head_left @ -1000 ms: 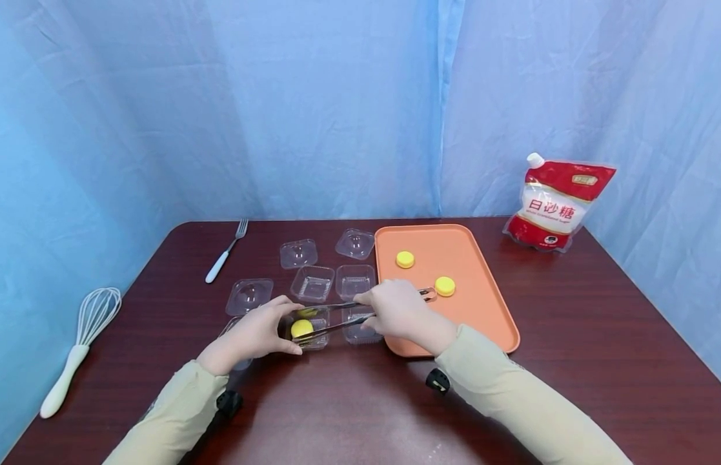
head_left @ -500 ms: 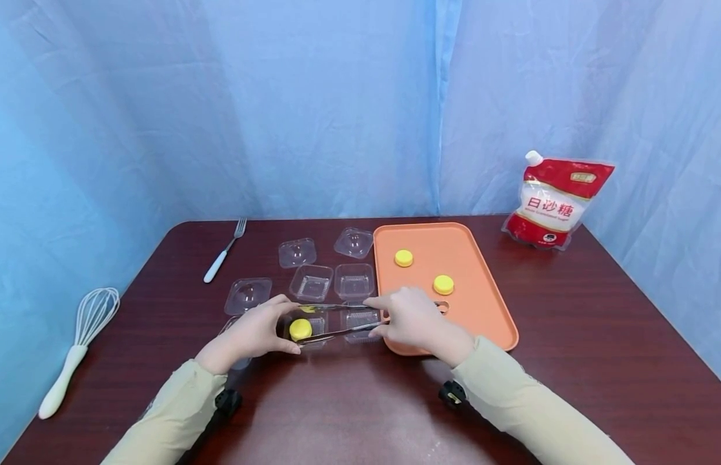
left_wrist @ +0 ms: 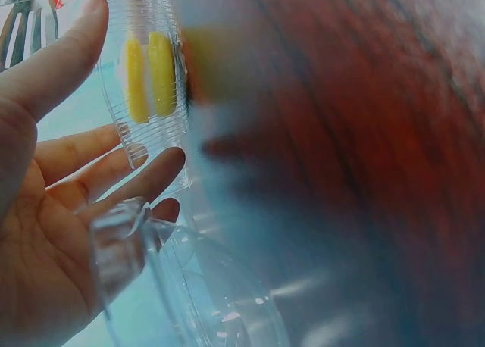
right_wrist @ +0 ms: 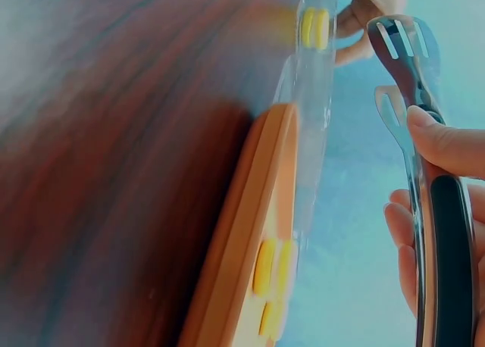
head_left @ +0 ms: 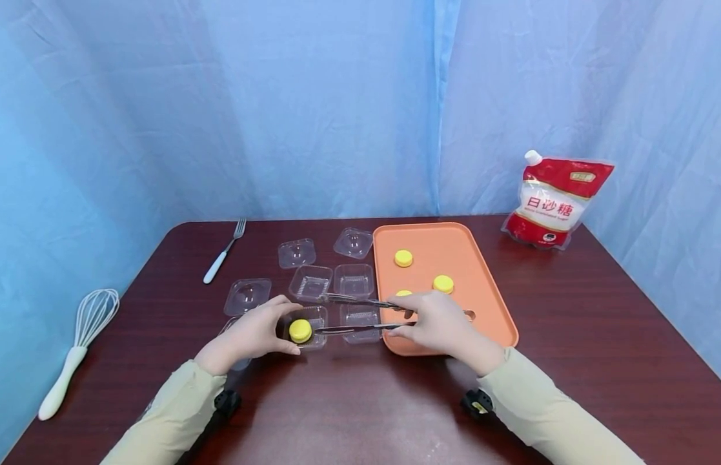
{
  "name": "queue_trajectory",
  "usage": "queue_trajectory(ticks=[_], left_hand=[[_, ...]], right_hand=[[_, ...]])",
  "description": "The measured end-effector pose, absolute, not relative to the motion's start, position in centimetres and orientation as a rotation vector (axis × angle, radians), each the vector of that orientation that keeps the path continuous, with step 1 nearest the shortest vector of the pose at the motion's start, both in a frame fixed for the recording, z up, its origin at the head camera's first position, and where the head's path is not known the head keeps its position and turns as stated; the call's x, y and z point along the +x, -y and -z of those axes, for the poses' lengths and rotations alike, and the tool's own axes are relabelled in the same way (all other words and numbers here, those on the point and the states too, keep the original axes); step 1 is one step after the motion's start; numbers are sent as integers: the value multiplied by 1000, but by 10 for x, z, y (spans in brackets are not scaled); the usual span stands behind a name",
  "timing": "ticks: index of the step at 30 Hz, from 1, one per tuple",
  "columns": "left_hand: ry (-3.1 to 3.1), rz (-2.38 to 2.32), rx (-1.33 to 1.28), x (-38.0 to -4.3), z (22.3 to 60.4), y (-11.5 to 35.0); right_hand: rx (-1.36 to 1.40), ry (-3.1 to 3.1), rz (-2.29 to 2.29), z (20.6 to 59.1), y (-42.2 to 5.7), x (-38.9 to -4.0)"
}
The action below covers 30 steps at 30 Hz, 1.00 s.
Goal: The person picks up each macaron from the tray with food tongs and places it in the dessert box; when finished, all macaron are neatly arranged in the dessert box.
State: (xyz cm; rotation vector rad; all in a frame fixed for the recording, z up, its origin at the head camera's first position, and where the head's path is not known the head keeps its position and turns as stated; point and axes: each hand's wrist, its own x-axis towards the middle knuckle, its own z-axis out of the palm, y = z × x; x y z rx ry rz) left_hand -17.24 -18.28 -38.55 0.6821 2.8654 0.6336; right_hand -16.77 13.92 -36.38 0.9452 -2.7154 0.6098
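Observation:
My left hand [head_left: 252, 332] holds the left end of a clear plastic box [head_left: 321, 316] between thumb and fingers. Inside the box lies a yellow macaron [head_left: 300, 330], its two shells visible through the ribbed wall in the left wrist view. My right hand [head_left: 441, 326] grips metal tongs [right_wrist: 452, 248] with slotted heads and a dark handle panel. Their arms are spread, pointing left over the boxes, and nothing sits between the heads. Below and beside the right hand is an orange tray [head_left: 488, 316] bearing three visible yellow macarons [head_left: 443, 284], one partly hidden by that hand.
More clear boxes [head_left: 354, 281] stand by the tray's left side, with domed lids [head_left: 248, 296] behind and left. A fork [head_left: 223, 253] and a whisk [head_left: 78, 352] lie on the left. A sugar pouch [head_left: 548, 206] stands at the back right.
The right hand has drawn the tongs rightward, away from the macaron, which stays in the box. Another macaron on the tray has come into sight. The left hand has stayed in place.

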Motion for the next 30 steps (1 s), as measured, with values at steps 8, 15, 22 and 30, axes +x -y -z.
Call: queue_trajectory(ticks=[8,15,22,30], left_hand=[[-2865,-637,679,-173,387,184],[-2870,-645,686,-173,388,184],[-2877,-652,695,-174,389,185],[-2870,-657,682,-173,388,184]], right_hand=[[834,2742,-669,366,-165,-167],[773,2775,-699,367,-187,-166],[671,2808,-627,368,-211,-166],[511,2872,-563,368,-237,-169]])
